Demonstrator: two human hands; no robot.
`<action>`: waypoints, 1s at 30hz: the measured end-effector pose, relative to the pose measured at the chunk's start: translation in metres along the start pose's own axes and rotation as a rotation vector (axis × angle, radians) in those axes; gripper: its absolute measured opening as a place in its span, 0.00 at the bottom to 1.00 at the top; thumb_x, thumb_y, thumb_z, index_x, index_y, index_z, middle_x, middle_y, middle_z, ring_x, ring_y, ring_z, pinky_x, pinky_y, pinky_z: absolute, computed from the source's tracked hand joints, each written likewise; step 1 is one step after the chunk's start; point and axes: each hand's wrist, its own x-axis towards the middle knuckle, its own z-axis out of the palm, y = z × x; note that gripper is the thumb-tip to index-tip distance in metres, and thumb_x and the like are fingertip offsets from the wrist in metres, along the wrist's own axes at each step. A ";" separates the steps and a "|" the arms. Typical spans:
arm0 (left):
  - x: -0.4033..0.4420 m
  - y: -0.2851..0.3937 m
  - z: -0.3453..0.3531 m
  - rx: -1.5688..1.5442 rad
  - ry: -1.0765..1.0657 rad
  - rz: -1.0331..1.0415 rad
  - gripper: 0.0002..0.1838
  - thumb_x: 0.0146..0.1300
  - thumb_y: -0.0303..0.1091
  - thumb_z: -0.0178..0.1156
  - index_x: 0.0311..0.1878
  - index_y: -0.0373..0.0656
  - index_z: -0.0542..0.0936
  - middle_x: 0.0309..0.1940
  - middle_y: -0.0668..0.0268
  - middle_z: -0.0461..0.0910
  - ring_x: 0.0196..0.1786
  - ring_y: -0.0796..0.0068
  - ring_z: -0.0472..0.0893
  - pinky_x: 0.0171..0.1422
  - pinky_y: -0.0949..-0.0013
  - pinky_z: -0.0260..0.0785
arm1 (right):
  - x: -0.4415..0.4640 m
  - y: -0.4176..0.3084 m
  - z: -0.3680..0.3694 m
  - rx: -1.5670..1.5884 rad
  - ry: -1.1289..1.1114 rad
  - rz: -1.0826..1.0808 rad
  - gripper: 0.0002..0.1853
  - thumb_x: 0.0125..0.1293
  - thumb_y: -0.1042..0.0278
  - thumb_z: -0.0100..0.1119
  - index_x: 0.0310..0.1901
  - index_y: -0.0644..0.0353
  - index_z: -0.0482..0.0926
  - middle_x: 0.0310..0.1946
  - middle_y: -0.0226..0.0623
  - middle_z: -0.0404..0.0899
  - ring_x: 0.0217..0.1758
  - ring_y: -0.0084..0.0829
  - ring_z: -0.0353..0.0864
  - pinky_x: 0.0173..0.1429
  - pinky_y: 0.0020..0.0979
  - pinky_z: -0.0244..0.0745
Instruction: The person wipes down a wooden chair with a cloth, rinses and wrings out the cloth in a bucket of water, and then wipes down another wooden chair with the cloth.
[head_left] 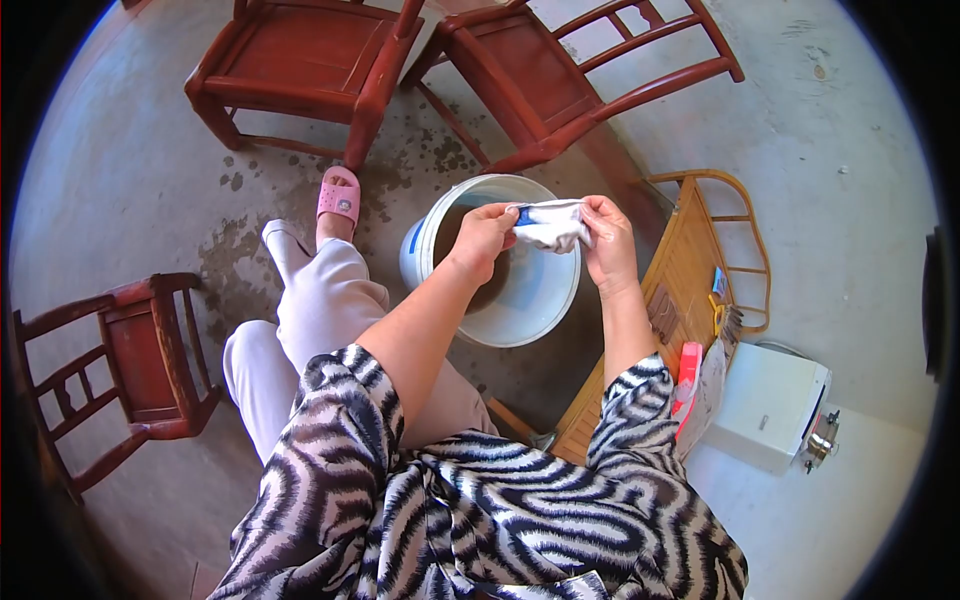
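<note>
A small white cloth piece with a blue patch [553, 224] is stretched between my two hands above a white bucket [545, 310]. My left hand [483, 240] pinches its left end, near the blue part. At the other end, the fingers of my right hand [609, 240] grip the cloth's upper right corner. Inside the bucket, brownish water [490, 292] shows on the left, partly hidden behind my left hand and forearm.
Red wooden chairs stand ahead [300, 50], [525, 75] and at left [142, 360]. A bamboo bench [680, 250] is right of the bucket, beside a white box [765, 405]. My foot in a pink slipper [339, 197] rests on the wet floor [235, 260].
</note>
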 end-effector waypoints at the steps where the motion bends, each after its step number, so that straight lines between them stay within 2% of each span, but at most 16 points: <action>1: 0.000 0.000 0.000 -0.033 -0.003 0.006 0.08 0.65 0.35 0.50 0.38 0.45 0.78 0.30 0.74 0.77 0.30 0.84 0.72 0.40 0.75 0.64 | 0.000 -0.002 -0.001 -0.010 -0.017 0.004 0.04 0.62 0.75 0.49 0.37 0.61 0.74 0.31 0.29 0.75 0.34 0.20 0.74 0.41 0.21 0.68; 3: -0.002 0.003 -0.001 -0.064 -0.006 0.011 0.09 0.66 0.35 0.49 0.40 0.44 0.77 0.32 0.73 0.78 0.31 0.82 0.74 0.41 0.75 0.65 | 0.001 -0.006 -0.007 -0.005 -0.042 0.019 0.05 0.62 0.74 0.49 0.38 0.60 0.73 0.32 0.29 0.75 0.35 0.21 0.74 0.41 0.22 0.68; 5: -0.004 0.007 -0.003 -0.208 -0.002 -0.028 0.10 0.67 0.35 0.47 0.45 0.44 0.74 0.36 0.70 0.78 0.35 0.77 0.77 0.43 0.72 0.67 | -0.002 -0.012 -0.010 0.224 -0.028 -0.073 0.04 0.63 0.74 0.48 0.38 0.60 0.73 0.31 0.29 0.74 0.34 0.21 0.73 0.41 0.22 0.68; 7: -0.001 0.005 -0.004 -0.221 -0.011 -0.033 0.11 0.68 0.35 0.44 0.48 0.44 0.72 0.39 0.67 0.77 0.37 0.73 0.78 0.43 0.68 0.69 | -0.005 -0.013 -0.015 0.265 0.007 -0.094 0.04 0.63 0.74 0.48 0.37 0.60 0.73 0.31 0.28 0.73 0.34 0.21 0.72 0.40 0.22 0.67; 9: 0.000 0.003 -0.004 -0.253 0.049 -0.043 0.11 0.69 0.35 0.42 0.47 0.43 0.71 0.38 0.65 0.77 0.38 0.71 0.79 0.42 0.64 0.72 | -0.005 -0.007 -0.026 0.149 0.132 -0.274 0.04 0.63 0.74 0.48 0.37 0.60 0.73 0.31 0.28 0.73 0.34 0.21 0.72 0.40 0.23 0.67; 11: 0.002 0.002 -0.003 -0.275 0.031 -0.034 0.11 0.69 0.35 0.41 0.47 0.43 0.71 0.39 0.65 0.77 0.38 0.71 0.79 0.42 0.63 0.72 | -0.009 -0.001 -0.031 0.166 0.178 -0.286 0.04 0.63 0.75 0.48 0.36 0.61 0.74 0.30 0.27 0.73 0.32 0.20 0.71 0.39 0.22 0.66; 14: 0.000 0.003 -0.002 -0.338 0.040 -0.050 0.11 0.69 0.35 0.40 0.47 0.43 0.70 0.40 0.64 0.76 0.38 0.70 0.79 0.43 0.62 0.73 | -0.016 0.004 -0.022 -0.163 0.347 -0.253 0.03 0.63 0.74 0.50 0.33 0.62 0.73 0.27 0.25 0.71 0.30 0.17 0.68 0.36 0.19 0.64; 15: -0.002 0.005 -0.001 -0.385 0.069 -0.065 0.11 0.70 0.35 0.39 0.47 0.42 0.69 0.40 0.64 0.76 0.38 0.69 0.79 0.43 0.61 0.73 | -0.014 0.015 -0.029 -0.297 0.265 -0.222 0.02 0.62 0.74 0.51 0.36 0.61 0.72 0.28 0.26 0.72 0.31 0.16 0.68 0.37 0.19 0.64; 17: 0.000 0.007 -0.001 -0.409 0.055 -0.061 0.11 0.70 0.36 0.37 0.47 0.44 0.68 0.40 0.65 0.76 0.38 0.70 0.78 0.44 0.60 0.72 | -0.021 0.015 -0.018 -0.300 0.107 -0.017 0.06 0.60 0.75 0.53 0.39 0.59 0.69 0.29 0.29 0.73 0.33 0.16 0.69 0.37 0.19 0.65; 18: 0.000 0.008 -0.001 -0.397 0.033 -0.057 0.11 0.70 0.36 0.37 0.47 0.45 0.68 0.40 0.66 0.76 0.39 0.71 0.78 0.44 0.60 0.71 | -0.029 0.003 -0.010 -0.351 0.042 0.149 0.17 0.57 0.76 0.55 0.49 0.57 0.68 0.28 0.30 0.74 0.33 0.17 0.69 0.38 0.20 0.66; 22: -0.003 0.012 0.000 -0.394 -0.044 -0.074 0.11 0.70 0.37 0.36 0.46 0.47 0.68 0.40 0.68 0.74 0.43 0.73 0.76 0.46 0.60 0.70 | -0.028 0.010 0.001 -0.512 -0.067 0.134 0.26 0.54 0.76 0.56 0.57 0.54 0.66 0.34 0.33 0.74 0.37 0.19 0.71 0.39 0.21 0.67; 25: -0.003 0.009 0.002 -0.435 -0.082 -0.079 0.11 0.70 0.37 0.36 0.45 0.45 0.68 0.39 0.66 0.74 0.44 0.71 0.75 0.48 0.58 0.69 | -0.023 0.015 0.021 -1.141 -0.077 -0.748 0.27 0.49 0.76 0.59 0.54 0.51 0.71 0.50 0.39 0.70 0.46 0.36 0.74 0.48 0.31 0.69; 26: -0.003 0.009 0.002 -0.429 -0.092 -0.060 0.11 0.70 0.36 0.36 0.45 0.45 0.68 0.39 0.66 0.74 0.44 0.70 0.75 0.49 0.59 0.69 | -0.024 0.011 0.026 -1.265 -0.121 -0.846 0.21 0.49 0.77 0.58 0.48 0.55 0.75 0.44 0.39 0.73 0.44 0.41 0.74 0.50 0.35 0.68; 27: -0.003 0.008 0.002 -0.423 -0.102 -0.039 0.11 0.70 0.36 0.36 0.45 0.44 0.67 0.40 0.65 0.74 0.44 0.70 0.75 0.50 0.59 0.69 | -0.022 0.013 0.022 -1.264 -0.120 -0.847 0.21 0.49 0.77 0.58 0.48 0.55 0.75 0.44 0.39 0.73 0.44 0.41 0.74 0.50 0.35 0.68; 29: -0.007 0.014 0.003 -0.460 -0.106 -0.045 0.10 0.70 0.35 0.38 0.45 0.44 0.68 0.40 0.65 0.74 0.44 0.70 0.75 0.50 0.61 0.69 | -0.017 0.019 0.015 -0.972 -0.128 -0.618 0.14 0.51 0.78 0.57 0.43 0.59 0.76 0.38 0.37 0.76 0.43 0.35 0.75 0.48 0.33 0.69; 30: -0.010 0.018 0.004 -0.499 -0.110 -0.051 0.10 0.70 0.35 0.39 0.45 0.43 0.69 0.40 0.65 0.74 0.43 0.71 0.75 0.49 0.63 0.69 | -0.019 0.017 0.020 -0.768 -0.060 -0.554 0.07 0.57 0.76 0.55 0.38 0.60 0.77 0.35 0.34 0.78 0.41 0.31 0.76 0.47 0.32 0.70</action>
